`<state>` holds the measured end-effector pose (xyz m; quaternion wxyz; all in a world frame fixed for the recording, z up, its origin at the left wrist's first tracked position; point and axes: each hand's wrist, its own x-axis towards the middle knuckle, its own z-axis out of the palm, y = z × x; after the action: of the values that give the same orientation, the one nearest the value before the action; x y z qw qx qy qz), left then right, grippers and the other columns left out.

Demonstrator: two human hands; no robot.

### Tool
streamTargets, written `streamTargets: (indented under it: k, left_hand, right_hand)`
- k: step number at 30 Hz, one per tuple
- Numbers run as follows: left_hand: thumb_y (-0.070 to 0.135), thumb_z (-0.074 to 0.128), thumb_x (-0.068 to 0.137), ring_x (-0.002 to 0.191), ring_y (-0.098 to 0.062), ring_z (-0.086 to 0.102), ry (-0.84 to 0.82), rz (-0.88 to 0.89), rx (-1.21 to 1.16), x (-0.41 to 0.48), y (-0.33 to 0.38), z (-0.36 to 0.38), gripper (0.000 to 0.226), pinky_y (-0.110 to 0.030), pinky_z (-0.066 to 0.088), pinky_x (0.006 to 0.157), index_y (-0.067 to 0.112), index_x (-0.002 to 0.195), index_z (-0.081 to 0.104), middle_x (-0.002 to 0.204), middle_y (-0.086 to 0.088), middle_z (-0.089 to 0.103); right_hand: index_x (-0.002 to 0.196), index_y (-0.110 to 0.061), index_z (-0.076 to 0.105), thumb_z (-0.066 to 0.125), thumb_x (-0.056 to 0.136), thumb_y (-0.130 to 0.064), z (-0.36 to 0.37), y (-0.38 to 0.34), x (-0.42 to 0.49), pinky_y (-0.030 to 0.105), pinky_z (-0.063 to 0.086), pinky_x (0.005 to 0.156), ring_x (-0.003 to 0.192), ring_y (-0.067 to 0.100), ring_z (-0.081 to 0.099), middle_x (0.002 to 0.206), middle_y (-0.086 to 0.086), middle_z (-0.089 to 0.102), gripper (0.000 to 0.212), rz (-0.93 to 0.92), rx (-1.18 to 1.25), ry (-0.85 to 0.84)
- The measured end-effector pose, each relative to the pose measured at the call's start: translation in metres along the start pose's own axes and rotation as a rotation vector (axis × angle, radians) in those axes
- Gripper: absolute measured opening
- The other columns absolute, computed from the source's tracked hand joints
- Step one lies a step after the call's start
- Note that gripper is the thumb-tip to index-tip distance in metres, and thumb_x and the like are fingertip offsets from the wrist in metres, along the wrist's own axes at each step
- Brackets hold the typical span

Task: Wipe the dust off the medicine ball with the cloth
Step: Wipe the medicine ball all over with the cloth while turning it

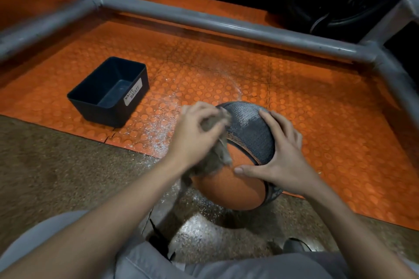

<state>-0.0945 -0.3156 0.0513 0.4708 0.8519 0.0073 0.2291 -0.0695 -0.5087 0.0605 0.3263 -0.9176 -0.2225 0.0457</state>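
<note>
An orange and dark grey textured medicine ball (pixel 244 179) sits on the floor in front of me, at the edge of the orange mat. My left hand (pixel 195 136) grips a grey-brown cloth (pixel 217 154) and holds it against the ball's upper left side; hand and cloth are blurred. My right hand (pixel 281 156) lies spread over the ball's right side, fingers on the grey panel and thumb on the orange part.
A black bin (pixel 111 95) labelled "waste basket" stands to the left on the orange studded mat (pixel 317 106). White dust (pixel 158 129) is scattered on the mat beside the ball. A grey metal pipe frame (pixel 226 22) borders the mat at the back and right.
</note>
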Motion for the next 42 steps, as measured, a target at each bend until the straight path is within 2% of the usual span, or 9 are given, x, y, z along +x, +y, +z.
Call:
streamTargets:
  k: [4, 10, 15, 21, 27, 33, 37, 40, 42]
  left_hand:
    - [0.038, 0.059, 0.082, 0.096, -0.012, 0.044, -0.081, 0.269, 0.091, -0.018, 0.019, 0.010, 0.023, -0.021, 0.034, 0.087, 0.019, 0.086, 0.073, 0.094, 0.019, 0.056]
    - [0.041, 0.067, 0.078, 0.101, -0.025, 0.053, 0.055, -0.123, -0.074, 0.002, -0.005, -0.004, 0.013, -0.030, 0.038, 0.096, 0.029, 0.082, 0.065, 0.090, 0.017, 0.058]
    - [0.039, 0.059, 0.082, 0.096, -0.014, 0.046, -0.076, 0.261, 0.102, -0.018, 0.017, 0.009, 0.022, -0.027, 0.034, 0.087, 0.022, 0.086, 0.073, 0.094, 0.022, 0.055]
    - [0.041, 0.065, 0.080, 0.102, -0.021, 0.055, -0.007, -0.184, -0.128, 0.005, -0.013, -0.012, 0.007, -0.037, 0.040, 0.098, 0.036, 0.076, 0.064, 0.096, 0.008, 0.064]
    - [0.041, 0.057, 0.082, 0.099, -0.015, 0.046, -0.106, 0.285, 0.110, -0.019, 0.023, 0.014, 0.019, -0.033, 0.034, 0.087, 0.028, 0.085, 0.071, 0.096, 0.019, 0.058]
    - [0.027, 0.064, 0.087, 0.100, -0.024, 0.053, 0.071, -0.271, -0.073, 0.011, -0.024, -0.008, 0.018, -0.045, 0.042, 0.094, 0.033, 0.071, 0.058, 0.087, 0.010, 0.058]
    - [0.032, 0.063, 0.084, 0.099, -0.018, 0.047, 0.070, -0.052, 0.010, -0.011, 0.010, 0.012, 0.012, -0.018, 0.031, 0.087, 0.023, 0.077, 0.066, 0.090, 0.013, 0.057]
    - [0.038, 0.058, 0.082, 0.094, -0.014, 0.045, -0.012, 0.210, 0.083, -0.019, 0.020, 0.016, 0.020, -0.025, 0.033, 0.086, 0.021, 0.082, 0.069, 0.090, 0.017, 0.055]
    - [0.039, 0.062, 0.080, 0.093, -0.016, 0.049, 0.020, 0.086, 0.026, -0.007, 0.005, 0.011, 0.016, -0.018, 0.033, 0.086, 0.024, 0.079, 0.067, 0.089, 0.013, 0.057]
  right_hand:
    - [0.136, -0.054, 0.014, 0.067, 0.038, -0.079, 0.000, 0.003, -0.003, 0.032, 0.014, 0.109, 0.134, 0.006, 0.008, 0.151, -0.015, 0.011, 0.114, 0.005, 0.010, -0.005]
    - [0.130, -0.060, 0.011, 0.068, 0.038, -0.080, -0.001, -0.003, 0.000, 0.038, 0.014, 0.112, 0.134, 0.005, 0.006, 0.150, -0.018, 0.009, 0.110, 0.020, 0.028, -0.017]
    - [0.132, -0.059, 0.012, 0.062, 0.042, -0.082, 0.001, 0.002, -0.003, 0.030, 0.013, 0.106, 0.134, 0.004, 0.006, 0.150, -0.019, 0.009, 0.106, 0.009, 0.020, -0.008]
    - [0.126, -0.065, 0.012, 0.059, 0.036, -0.083, 0.002, 0.001, -0.006, 0.034, 0.013, 0.108, 0.132, -0.001, 0.005, 0.146, -0.025, 0.006, 0.103, 0.029, 0.037, 0.005]
    - [0.133, -0.056, 0.012, 0.054, 0.045, -0.075, 0.005, 0.001, -0.004, 0.033, 0.014, 0.108, 0.137, 0.011, 0.009, 0.151, -0.012, 0.013, 0.100, 0.011, 0.005, 0.035]
    - [0.128, -0.062, 0.012, 0.068, 0.042, -0.084, -0.001, -0.002, -0.003, 0.038, 0.013, 0.110, 0.132, -0.001, 0.004, 0.148, -0.022, 0.006, 0.105, 0.021, 0.039, -0.022]
    - [0.135, -0.054, 0.017, 0.070, 0.043, -0.081, -0.002, 0.002, -0.002, 0.032, 0.014, 0.108, 0.133, 0.005, 0.009, 0.148, -0.016, 0.013, 0.110, 0.016, 0.042, 0.015]
    - [0.138, -0.052, 0.016, 0.067, 0.041, -0.080, -0.001, 0.002, -0.002, 0.030, 0.014, 0.107, 0.132, 0.004, 0.010, 0.149, -0.016, 0.013, 0.114, 0.029, 0.034, 0.010]
    - [0.133, -0.057, 0.014, 0.070, 0.039, -0.082, -0.001, -0.001, -0.002, 0.036, 0.015, 0.111, 0.132, 0.003, 0.008, 0.149, -0.017, 0.011, 0.113, 0.035, 0.054, -0.001]
